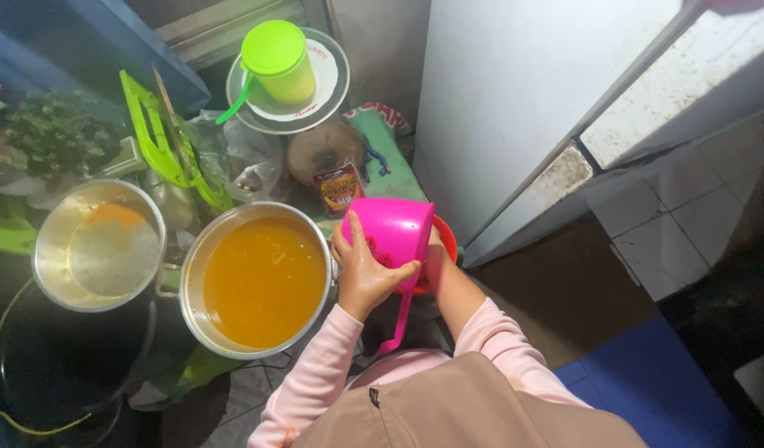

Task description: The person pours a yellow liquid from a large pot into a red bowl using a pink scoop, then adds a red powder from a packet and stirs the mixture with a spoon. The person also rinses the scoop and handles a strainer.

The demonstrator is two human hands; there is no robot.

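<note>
A bright pink plastic scoop cup (394, 232) with a long handle is tilted on its side, and something dark red shows inside it. My left hand (361, 270) grips its rim with the thumb reaching into the mouth. My right hand (436, 249) sits behind the cup and is mostly hidden by it; only the wrist and forearm show. Just left of the cup stands a steel pot (201, 249) full of orange liquid. An orange bowl (446, 241) peeks out behind the cup.
A second steel pot (46, 249) with pale liquid stands at the left. Behind are a green lidded cup (278, 62) on a round plate, green tongs (162, 145), a red packet (338, 189), leafy greens (54, 133) and plastic bags. A white cabinet (523, 91) stands at right.
</note>
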